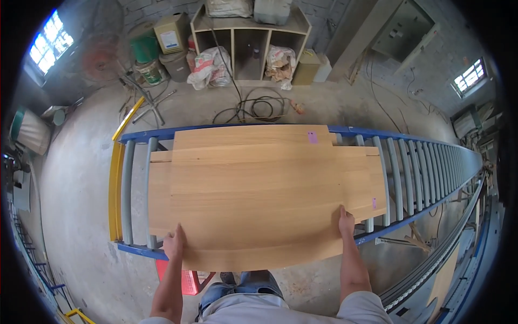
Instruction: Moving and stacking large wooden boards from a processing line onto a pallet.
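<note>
Both hands [174, 244] [347, 222] hold lg wd panel [253, 189] @ L/R edges, over 2nd panel [360, 175].

A head-worn fisheye looks down and forward over the nearby wooden panel [253, 189].

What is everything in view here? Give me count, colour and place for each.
Upper board: one, light wood, over the lower layer
Lower layer: count unclear, light wood, on the conveyor
Labels: two, purple, one per wood layer
Roller conveyor: one, blue rails, grey rollers, under the wood
Bar: one, yellow, conveyor's left end
Plastic item: one, red, below the near rail
Cabinet: one, pale, far wall
Containers: several, green, tan, grey, left of the cabinet
Windows: two, bright white, upper left and right
Remaining clutter: uncounted, mixed, around the edges
Left hand: one, bare, upper board's left edge
Right hand: one, bare, its right edge
</note>
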Motion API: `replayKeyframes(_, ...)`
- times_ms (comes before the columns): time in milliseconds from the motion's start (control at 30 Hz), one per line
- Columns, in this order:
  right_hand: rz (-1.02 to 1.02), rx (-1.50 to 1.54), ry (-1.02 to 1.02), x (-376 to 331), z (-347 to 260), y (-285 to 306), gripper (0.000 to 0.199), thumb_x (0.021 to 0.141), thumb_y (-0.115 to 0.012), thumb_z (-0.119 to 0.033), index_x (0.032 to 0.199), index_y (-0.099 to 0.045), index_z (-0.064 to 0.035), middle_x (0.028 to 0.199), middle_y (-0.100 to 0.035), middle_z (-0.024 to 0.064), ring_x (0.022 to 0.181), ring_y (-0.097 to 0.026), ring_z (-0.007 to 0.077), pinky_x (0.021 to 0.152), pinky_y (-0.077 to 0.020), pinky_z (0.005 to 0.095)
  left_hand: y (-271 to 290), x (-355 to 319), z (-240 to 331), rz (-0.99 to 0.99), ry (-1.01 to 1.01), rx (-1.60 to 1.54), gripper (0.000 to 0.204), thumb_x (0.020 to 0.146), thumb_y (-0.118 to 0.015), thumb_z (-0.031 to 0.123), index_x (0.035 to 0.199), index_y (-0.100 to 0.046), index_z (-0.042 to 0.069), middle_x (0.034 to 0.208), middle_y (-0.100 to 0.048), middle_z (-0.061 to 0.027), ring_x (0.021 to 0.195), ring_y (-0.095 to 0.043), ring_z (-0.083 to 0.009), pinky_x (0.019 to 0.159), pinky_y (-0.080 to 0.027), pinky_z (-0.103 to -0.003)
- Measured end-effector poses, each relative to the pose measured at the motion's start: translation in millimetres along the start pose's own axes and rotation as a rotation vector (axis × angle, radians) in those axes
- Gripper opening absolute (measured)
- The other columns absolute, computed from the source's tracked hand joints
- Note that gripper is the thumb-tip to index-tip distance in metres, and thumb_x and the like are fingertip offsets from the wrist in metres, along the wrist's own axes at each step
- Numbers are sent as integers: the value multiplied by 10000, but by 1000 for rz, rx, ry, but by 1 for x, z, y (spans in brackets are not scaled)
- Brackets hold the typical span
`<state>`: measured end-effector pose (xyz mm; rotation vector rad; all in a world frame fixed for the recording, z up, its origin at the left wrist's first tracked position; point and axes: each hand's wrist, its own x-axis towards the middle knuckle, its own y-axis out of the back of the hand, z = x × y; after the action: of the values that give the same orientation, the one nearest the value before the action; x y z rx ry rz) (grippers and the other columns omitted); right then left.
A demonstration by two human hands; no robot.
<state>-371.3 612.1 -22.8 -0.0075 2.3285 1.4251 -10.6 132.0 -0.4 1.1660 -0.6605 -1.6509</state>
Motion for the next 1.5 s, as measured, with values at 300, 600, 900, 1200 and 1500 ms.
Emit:
replayKeyframes(300,-3,118,25,14,10,-36,639,898,-386,-547,937,-646,35,922,-614,285,926,-571,443,792,-441,463,-32,36,-10,-86,-28,46,716,763,-543,638,898,-606,-63,924,-629,-269,910,-597,-411,816,-443,-444)
replayKeyframes(600,215,41,113,-11,-16,-32,426,887,-501,-394,1037,-601,-8,1098,-569,257,992,-540,430,805,-443,470,-42,6,19,167,-726,277,799,809,-546,545,1401,-290,73,1432,-259,-248,1311,-283,-394,1051,-256,-476)
replayKeyframes(900,146,-305,757,-154,-73,-115,621,847,-512,-388,1365,-360,-81,1426,-263,249,1306,-241,439,1084,-121,554,-51,-12,38,-216,-776,477,941,783,-578,557,1461,-100,112,1502,14,-230,1367,69,-451,1048,22,-624)
replayKeyframes(1200,-90,-260,736,-289,-66,-136,667,823,-560,-390,1372,-337,-83,1464,-205,189,1325,-217,398,1089,-165,509,-11,-20,17,-499,-1132,684,1095,607,-757,524,1456,-153,184,1511,-34,-194,1384,-35,-413,1063,-86,-612)
replayKeyframes(1500,-491,183,712,-442,-43,-146,472,837,-568,-287,1220,-511,-19,1303,-453,219,1242,-405,357,1017,-364,388,-9,-19,-82,-182,-1637,860,902,677,-726,162,1431,-231,167,1478,-199,-147,1359,-204,-357,1103,-186,-488)
